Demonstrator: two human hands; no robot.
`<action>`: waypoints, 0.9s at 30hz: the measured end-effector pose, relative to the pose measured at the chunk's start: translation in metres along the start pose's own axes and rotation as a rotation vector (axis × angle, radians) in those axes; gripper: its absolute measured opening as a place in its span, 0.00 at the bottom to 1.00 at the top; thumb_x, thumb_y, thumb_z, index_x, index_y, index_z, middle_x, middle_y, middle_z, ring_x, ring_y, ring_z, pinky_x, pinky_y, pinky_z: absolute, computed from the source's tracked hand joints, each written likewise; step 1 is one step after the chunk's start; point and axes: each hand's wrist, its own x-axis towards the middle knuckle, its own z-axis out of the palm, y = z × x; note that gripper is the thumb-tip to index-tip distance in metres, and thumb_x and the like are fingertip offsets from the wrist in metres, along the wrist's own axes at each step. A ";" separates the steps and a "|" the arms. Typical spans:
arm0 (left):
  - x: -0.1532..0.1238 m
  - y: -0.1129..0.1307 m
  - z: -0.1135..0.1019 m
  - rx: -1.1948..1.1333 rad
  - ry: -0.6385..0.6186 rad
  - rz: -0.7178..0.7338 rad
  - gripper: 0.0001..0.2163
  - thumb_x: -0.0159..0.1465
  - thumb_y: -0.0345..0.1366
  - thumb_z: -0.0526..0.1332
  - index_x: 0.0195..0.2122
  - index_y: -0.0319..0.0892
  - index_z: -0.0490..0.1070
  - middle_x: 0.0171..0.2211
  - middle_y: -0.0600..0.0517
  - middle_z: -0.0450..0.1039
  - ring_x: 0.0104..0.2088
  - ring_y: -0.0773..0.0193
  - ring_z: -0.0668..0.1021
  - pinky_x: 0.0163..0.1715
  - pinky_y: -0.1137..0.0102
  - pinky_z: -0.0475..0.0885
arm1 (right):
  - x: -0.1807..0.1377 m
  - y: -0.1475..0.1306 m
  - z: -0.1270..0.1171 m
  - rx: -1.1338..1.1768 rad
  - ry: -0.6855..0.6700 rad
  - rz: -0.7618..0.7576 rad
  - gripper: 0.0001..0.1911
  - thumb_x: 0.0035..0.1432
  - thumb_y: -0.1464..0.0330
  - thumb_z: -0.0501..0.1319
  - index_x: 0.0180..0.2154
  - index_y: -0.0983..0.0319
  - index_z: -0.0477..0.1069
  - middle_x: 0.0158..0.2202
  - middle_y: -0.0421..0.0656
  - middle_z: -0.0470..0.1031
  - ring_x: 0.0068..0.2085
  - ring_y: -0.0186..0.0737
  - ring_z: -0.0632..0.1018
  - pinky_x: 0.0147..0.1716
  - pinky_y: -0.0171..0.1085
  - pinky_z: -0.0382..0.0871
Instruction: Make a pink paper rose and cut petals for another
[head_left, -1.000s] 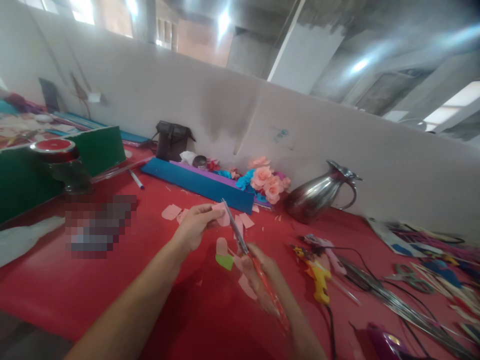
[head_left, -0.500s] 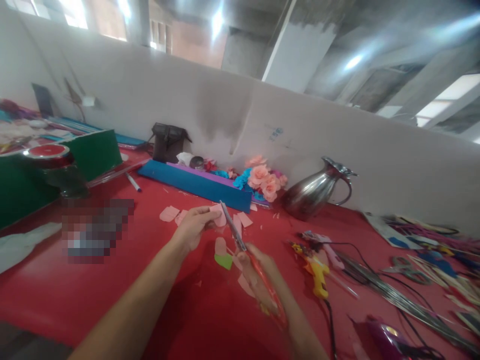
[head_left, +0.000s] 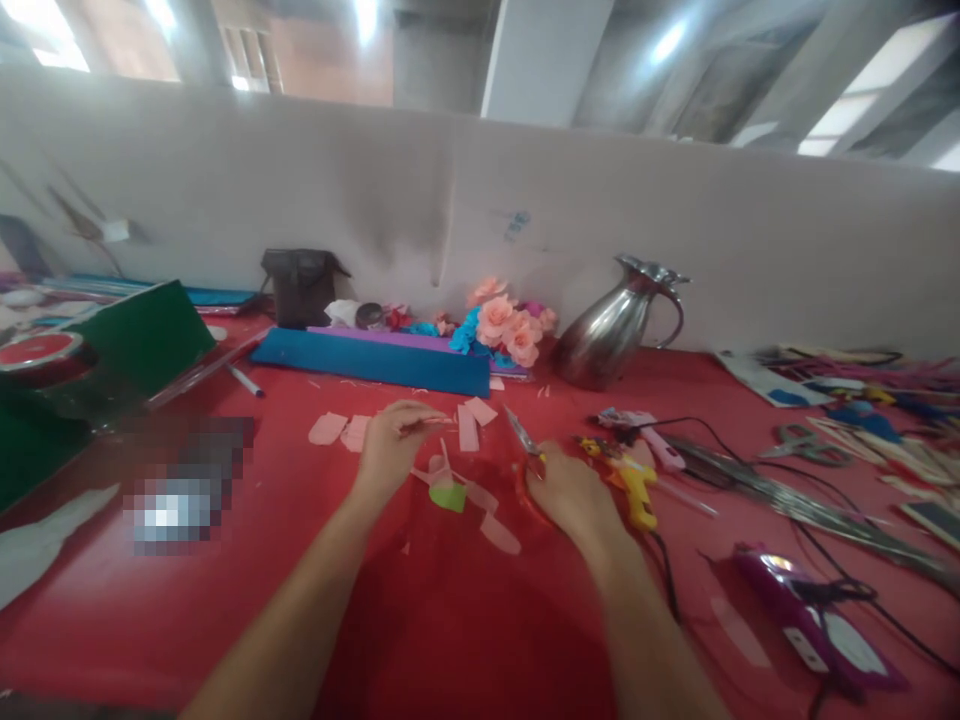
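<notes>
My left hand (head_left: 394, 445) is closed in a pinch on a small pink paper piece (head_left: 439, 418), seen nearly edge-on above the table. My right hand (head_left: 570, 492) grips orange-handled scissors (head_left: 523, 432), their blades pointing up and to the left, apart from the paper. Between the hands lie pink paper petals (head_left: 499, 534) and thin offcuts, along with a green paper piece (head_left: 448, 497). Pink paper rectangles (head_left: 468, 428) rest just beyond. Left of my left hand are further pink pieces (head_left: 328, 429).
A blue paper strip (head_left: 367, 362), paper flowers (head_left: 506, 325) and a steel jug (head_left: 604, 325) stand along the wall. On the right are a yellow glue gun (head_left: 637, 490), a wire bundle (head_left: 795, 510), grey-green scissors (head_left: 806, 446) and a purple device (head_left: 817, 615). A green board (head_left: 150, 325) stands left.
The scissors have come away from the pink paper and moved right with my right hand. My left hand has turned the paper nearly edge-on. The camera view has levelled.
</notes>
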 end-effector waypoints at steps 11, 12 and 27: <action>-0.010 0.007 0.018 0.036 -0.061 -0.036 0.06 0.54 0.30 0.61 0.30 0.44 0.78 0.30 0.51 0.75 0.32 0.64 0.75 0.36 0.69 0.68 | -0.017 -0.010 -0.007 0.229 0.333 -0.239 0.14 0.56 0.65 0.56 0.44 0.60 0.72 0.43 0.51 0.75 0.43 0.50 0.76 0.36 0.42 0.68; -0.012 0.008 0.021 0.004 -0.067 -0.077 0.06 0.53 0.30 0.62 0.31 0.43 0.78 0.28 0.52 0.74 0.30 0.65 0.74 0.34 0.69 0.68 | -0.019 -0.014 -0.006 0.403 0.340 -0.332 0.15 0.56 0.64 0.56 0.45 0.59 0.71 0.44 0.49 0.75 0.43 0.48 0.76 0.37 0.41 0.69; -0.025 0.013 0.030 -0.254 -0.173 -0.186 0.07 0.50 0.33 0.67 0.31 0.41 0.75 0.28 0.52 0.76 0.28 0.68 0.75 0.29 0.73 0.70 | -0.016 -0.033 0.011 1.634 -0.189 -0.364 0.07 0.49 0.64 0.65 0.32 0.59 0.74 0.30 0.38 0.73 0.33 0.33 0.74 0.38 0.35 0.68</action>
